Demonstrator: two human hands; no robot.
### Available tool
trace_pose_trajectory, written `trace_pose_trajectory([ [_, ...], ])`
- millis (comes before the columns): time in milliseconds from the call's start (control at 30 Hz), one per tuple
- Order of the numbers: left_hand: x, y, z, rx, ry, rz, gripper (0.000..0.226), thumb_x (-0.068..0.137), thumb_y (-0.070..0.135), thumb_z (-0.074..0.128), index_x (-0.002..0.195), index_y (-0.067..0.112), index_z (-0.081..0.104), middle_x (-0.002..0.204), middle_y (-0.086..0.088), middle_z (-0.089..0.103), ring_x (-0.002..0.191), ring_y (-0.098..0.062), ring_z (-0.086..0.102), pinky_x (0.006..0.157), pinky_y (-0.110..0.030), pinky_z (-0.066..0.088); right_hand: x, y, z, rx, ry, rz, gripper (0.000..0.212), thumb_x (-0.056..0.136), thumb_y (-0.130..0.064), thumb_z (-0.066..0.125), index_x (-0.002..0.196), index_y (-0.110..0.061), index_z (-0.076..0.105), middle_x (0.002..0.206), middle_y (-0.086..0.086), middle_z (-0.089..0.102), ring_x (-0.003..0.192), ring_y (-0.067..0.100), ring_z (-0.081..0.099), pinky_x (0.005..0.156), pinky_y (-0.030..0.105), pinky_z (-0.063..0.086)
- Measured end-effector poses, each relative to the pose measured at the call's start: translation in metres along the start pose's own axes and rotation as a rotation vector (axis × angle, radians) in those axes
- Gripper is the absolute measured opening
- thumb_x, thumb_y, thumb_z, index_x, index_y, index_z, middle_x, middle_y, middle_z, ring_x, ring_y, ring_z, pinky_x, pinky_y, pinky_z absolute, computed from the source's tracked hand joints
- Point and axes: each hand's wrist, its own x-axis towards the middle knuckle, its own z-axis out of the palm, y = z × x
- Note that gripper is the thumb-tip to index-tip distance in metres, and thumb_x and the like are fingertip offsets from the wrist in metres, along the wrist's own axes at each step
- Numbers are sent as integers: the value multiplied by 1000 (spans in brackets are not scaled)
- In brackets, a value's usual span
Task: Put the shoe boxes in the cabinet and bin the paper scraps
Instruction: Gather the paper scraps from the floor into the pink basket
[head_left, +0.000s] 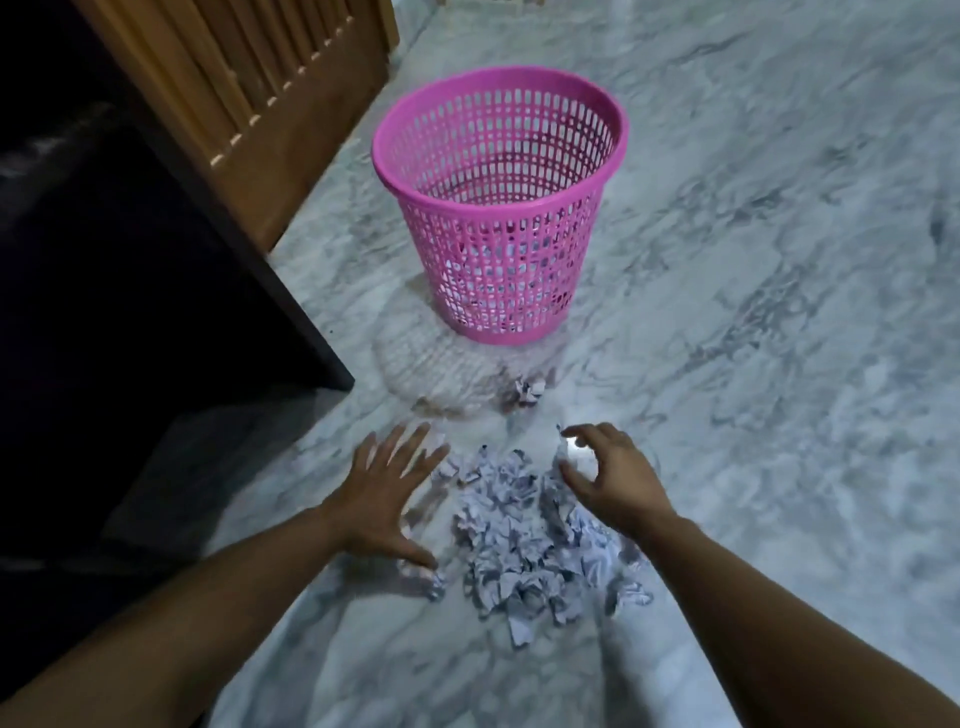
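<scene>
Left hand (387, 496) spread flat, right hand (605, 475) loosely curved, fingers holding nothing; both flank pile of paper scraps (524, 540) on floor (779, 260), likely to rake it together. Pink bin (501, 208) stands beyond pile, some scraps seemingly inside. Stray scrap (530, 391) lies between. Dark cabinet (130, 312) at left; path to bin unobstructed. No shoe boxes in view.

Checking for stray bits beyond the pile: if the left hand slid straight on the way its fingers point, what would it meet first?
The left hand points up and slightly right across bare marble floor. Probably the stray crumpled scrap lies nearest that line, then the pink basket; depth is unclear.
</scene>
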Motion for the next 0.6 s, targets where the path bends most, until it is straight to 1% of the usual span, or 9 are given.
trace_pose_trajectory([
  [67, -17, -3, 19, 72, -26, 42, 145, 45, 108, 42, 157, 36, -18, 163, -5, -33, 148, -35, -33, 115, -67, -15, -23, -8, 24, -36, -6, 10, 68, 82, -73, 54, 141, -39, 49, 134, -1, 56, 127, 26, 53, 101, 45, 47],
  [100, -21, -1, 24, 83, -44, 58, 147, 44, 108, 41, 157, 35, -18, 162, -7, -33, 147, -37, -34, 114, -69, -17, -31, -13, 34, -92, -41, 16, 84, 77, -82, 53, 150, -42, 39, 147, 2, 48, 139, 29, 44, 108, 49, 42],
  [167, -20, 7, 33, 53, -62, 50, 146, 47, 107, 43, 156, 35, -21, 161, -7, -37, 145, -37, -38, 115, -68, -15, -43, -24, 48, -245, -213, 27, 120, 61, -101, 46, 160, -48, 5, 170, 7, 14, 158, 34, 10, 119, 63, 19],
  [200, -15, 12, 36, 18, -63, 33, 144, 50, 105, 45, 155, 35, -23, 159, -6, -39, 144, -36, -40, 117, -67, -12, -46, -27, 55, -314, -301, 25, 130, 55, -105, 43, 159, -49, -10, 172, 8, -4, 159, 36, -6, 119, 68, 9],
  [267, -1, 21, 38, -42, -57, 15, 139, 56, 102, 48, 154, 37, -26, 158, -3, -43, 144, -34, -40, 119, -66, -6, -46, -29, 69, -407, -393, 8, 134, 55, -106, 42, 156, -47, -21, 169, 12, -23, 156, 41, -19, 118, 73, 3],
  [367, 22, 37, 39, -66, -17, 46, 134, 61, 96, 52, 154, 37, -25, 159, -1, -41, 146, -34, -37, 121, -65, 1, -43, -25, 76, -481, -417, 2, 120, 70, -95, 47, 159, -43, -15, 170, 16, -19, 156, 43, -12, 120, 69, 9],
  [467, 33, 51, 40, -113, 18, 28, 133, 62, 90, 57, 154, 39, -25, 161, 3, -38, 150, -33, -28, 120, -61, 5, -39, -21, 74, -536, -410, -25, 98, 86, -76, 54, 161, -37, 4, 171, 16, -5, 156, 40, 6, 118, 58, 24],
  [533, 37, 57, 39, -106, 41, 25, 128, 64, 84, 58, 156, 39, -19, 165, 2, -28, 154, -33, -13, 118, -56, 15, -33, -20, 71, -532, -393, -42, 84, 89, -63, 61, 156, -33, 21, 168, 16, 11, 149, 40, 23, 111, 55, 36],
  [600, 39, 60, 39, -74, 48, 41, 115, 68, 73, 55, 160, 36, -5, 169, -2, -7, 152, -32, 6, 116, -51, 26, -28, -21, 68, -503, -383, -42, 67, 91, -49, 64, 147, -29, 35, 158, 14, 26, 136, 36, 37, 100, 51, 46],
])
